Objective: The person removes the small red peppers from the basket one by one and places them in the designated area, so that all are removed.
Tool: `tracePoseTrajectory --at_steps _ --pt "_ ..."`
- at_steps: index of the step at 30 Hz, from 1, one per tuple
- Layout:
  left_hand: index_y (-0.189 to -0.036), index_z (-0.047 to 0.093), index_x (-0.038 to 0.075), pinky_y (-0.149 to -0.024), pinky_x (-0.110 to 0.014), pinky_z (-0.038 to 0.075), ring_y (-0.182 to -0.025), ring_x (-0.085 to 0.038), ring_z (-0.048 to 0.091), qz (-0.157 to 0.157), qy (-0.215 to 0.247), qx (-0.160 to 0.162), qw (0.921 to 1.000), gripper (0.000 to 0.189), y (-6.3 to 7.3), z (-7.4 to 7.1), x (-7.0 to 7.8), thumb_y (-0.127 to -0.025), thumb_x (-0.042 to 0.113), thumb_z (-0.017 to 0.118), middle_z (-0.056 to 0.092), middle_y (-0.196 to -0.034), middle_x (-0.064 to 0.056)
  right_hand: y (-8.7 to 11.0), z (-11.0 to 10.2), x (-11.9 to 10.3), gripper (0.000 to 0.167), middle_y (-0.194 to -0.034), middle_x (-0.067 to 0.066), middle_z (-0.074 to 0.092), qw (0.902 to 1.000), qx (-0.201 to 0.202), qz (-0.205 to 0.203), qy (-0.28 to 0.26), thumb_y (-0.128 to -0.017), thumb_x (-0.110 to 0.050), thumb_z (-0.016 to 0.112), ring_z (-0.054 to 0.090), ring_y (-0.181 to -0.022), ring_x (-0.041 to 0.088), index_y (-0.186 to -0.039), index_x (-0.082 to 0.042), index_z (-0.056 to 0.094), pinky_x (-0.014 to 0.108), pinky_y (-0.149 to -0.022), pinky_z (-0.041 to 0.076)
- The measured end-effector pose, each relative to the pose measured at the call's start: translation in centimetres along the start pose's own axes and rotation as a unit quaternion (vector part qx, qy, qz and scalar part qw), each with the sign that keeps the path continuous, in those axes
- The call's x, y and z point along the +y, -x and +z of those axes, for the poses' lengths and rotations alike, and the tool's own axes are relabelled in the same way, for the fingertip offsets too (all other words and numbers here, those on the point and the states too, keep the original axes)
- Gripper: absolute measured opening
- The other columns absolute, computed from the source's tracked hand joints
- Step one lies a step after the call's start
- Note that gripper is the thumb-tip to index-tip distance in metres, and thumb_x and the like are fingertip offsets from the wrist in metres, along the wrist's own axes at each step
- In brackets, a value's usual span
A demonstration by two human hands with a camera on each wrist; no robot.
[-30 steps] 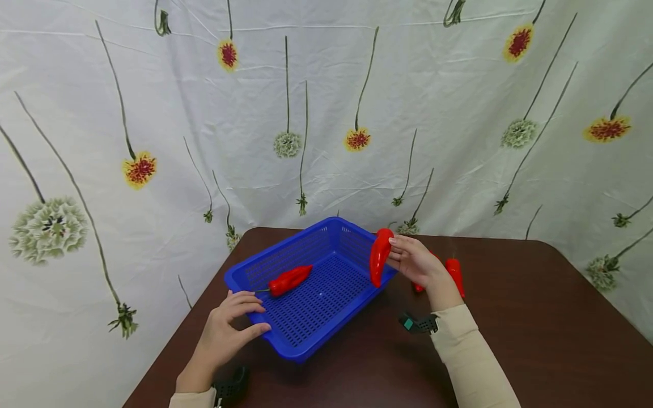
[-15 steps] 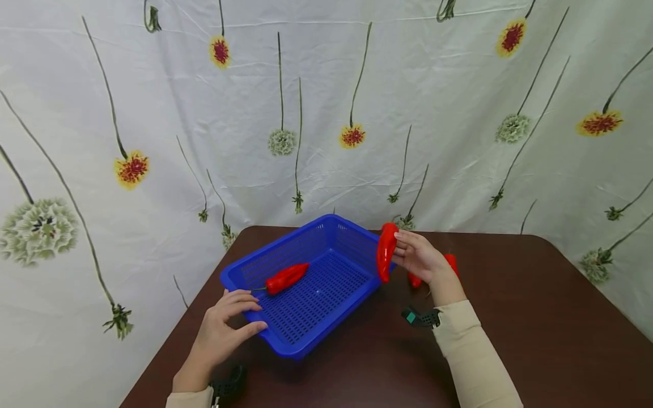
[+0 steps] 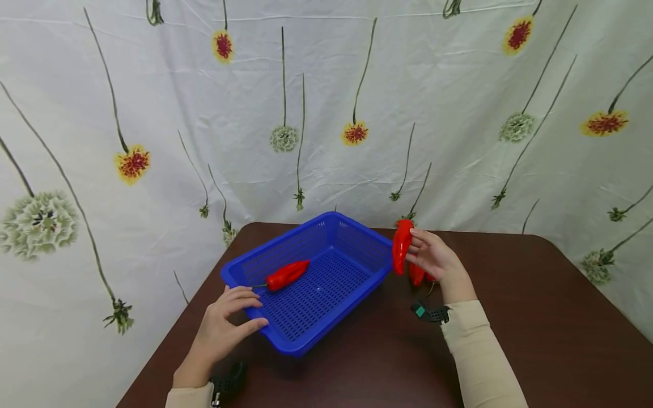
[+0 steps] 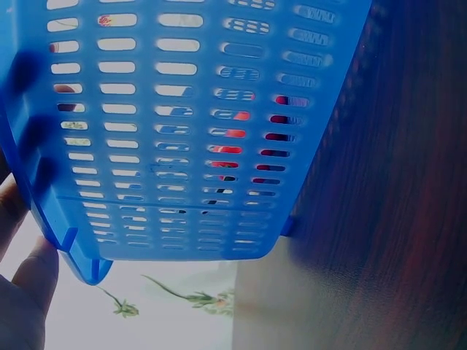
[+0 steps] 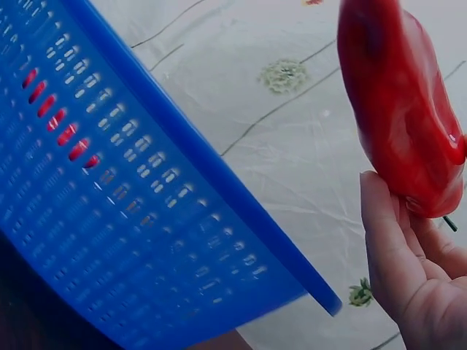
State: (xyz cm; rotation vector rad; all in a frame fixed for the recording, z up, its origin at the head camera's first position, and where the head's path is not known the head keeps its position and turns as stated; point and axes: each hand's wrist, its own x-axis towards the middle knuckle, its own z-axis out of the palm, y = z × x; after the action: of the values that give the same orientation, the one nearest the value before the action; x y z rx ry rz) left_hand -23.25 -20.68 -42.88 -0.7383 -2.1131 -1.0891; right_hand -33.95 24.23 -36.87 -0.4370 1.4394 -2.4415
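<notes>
My right hand (image 3: 436, 258) holds a red pepper (image 3: 402, 246) by the thumb and fingers, above the table just past the basket's right end. In the right wrist view the pepper (image 5: 405, 109) hangs upright with a short green stem (image 5: 450, 223) near the fingers. My left hand (image 3: 219, 328) grips the left corner of a blue plastic basket (image 3: 331, 320), fingers over its rim and thumb at the front edge. Inside the basket lies another red pepper (image 3: 287, 276), its stem toward the left hand. More red pepper (image 3: 416, 274) shows on the table, partly hidden behind my right hand.
The dark brown table (image 3: 535, 317) extends to the right and toward the front. Behind it hangs a white cloth (image 3: 326, 102) printed with flowers. Each wrist wears a black strap, such as the right wrist strap (image 3: 431, 313).
My right hand has moved right with its red pepper, from over the basket's right rim to just outside it. The left hand stays on the basket's corner.
</notes>
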Motion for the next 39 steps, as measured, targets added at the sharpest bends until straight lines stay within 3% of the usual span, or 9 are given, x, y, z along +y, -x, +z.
tracePoseTrajectory --at_steps 5,13,24,32,39 --pt "-0.092 0.076 0.011 -0.104 -0.079 0.024 -0.112 0.002 0.057 0.011 -0.005 -0.002 0.9999 0.038 0.0 0.1 -0.1 -0.06 -0.002 0.092 0.072 -0.1 -0.015 0.5 -0.6 -0.4 0.038 -0.093 0.0 0.074 0.9998 0.018 0.001 -0.008 -0.109 -0.017 0.035 0.067 -0.087 0.016 -0.103 -0.014 0.072 0.03 -0.082 0.06" --pt "-0.091 0.076 0.01 -0.107 -0.075 0.023 -0.111 -0.001 0.058 -0.001 -0.01 0.002 0.9999 0.037 0.1 0.1 -0.3 -0.059 -0.002 0.091 0.072 -0.1 -0.013 0.6 -1.1 -0.4 0.039 -0.091 -0.001 0.074 0.9997 0.024 0.004 -0.001 -0.109 -0.018 0.034 0.066 -0.086 0.015 -0.104 -0.016 0.073 0.03 -0.082 0.06" --pt "-0.091 0.076 0.013 -0.104 -0.082 0.025 -0.109 -0.007 0.06 -0.007 -0.009 -0.002 0.9999 0.037 0.0 0.0 -0.3 -0.06 -0.001 0.092 0.072 -0.1 -0.011 0.6 -2.1 -0.4 0.043 -0.091 -0.001 0.075 0.9996 0.019 0.001 -0.018 -0.11 -0.018 0.032 0.067 -0.084 0.015 -0.103 -0.016 0.074 0.029 -0.081 0.06" --pt "-0.091 0.076 0.009 -0.105 -0.081 0.025 -0.109 -0.008 0.06 -0.009 -0.011 -0.004 0.9999 0.036 -0.1 0.0 -0.3 -0.06 -0.001 0.091 0.072 -0.101 -0.011 0.8 -2.2 -0.7 0.033 -0.091 -0.001 0.072 0.9971 0.069 0.012 -0.029 -0.108 -0.02 0.039 0.064 -0.086 0.015 -0.101 -0.016 0.07 0.028 -0.078 0.058" --pt "-0.091 0.076 0.012 -0.107 -0.076 0.024 -0.11 -0.008 0.06 -0.009 -0.016 -0.001 0.9998 0.036 0.1 0.1 -0.2 -0.06 -0.001 0.091 0.072 -0.1 -0.013 1.1 -2.6 -0.8 0.04 -0.086 -0.001 0.071 0.9979 0.054 0.006 -0.037 -0.109 -0.02 0.034 0.064 -0.081 0.014 -0.096 -0.015 0.071 0.028 -0.074 0.057"
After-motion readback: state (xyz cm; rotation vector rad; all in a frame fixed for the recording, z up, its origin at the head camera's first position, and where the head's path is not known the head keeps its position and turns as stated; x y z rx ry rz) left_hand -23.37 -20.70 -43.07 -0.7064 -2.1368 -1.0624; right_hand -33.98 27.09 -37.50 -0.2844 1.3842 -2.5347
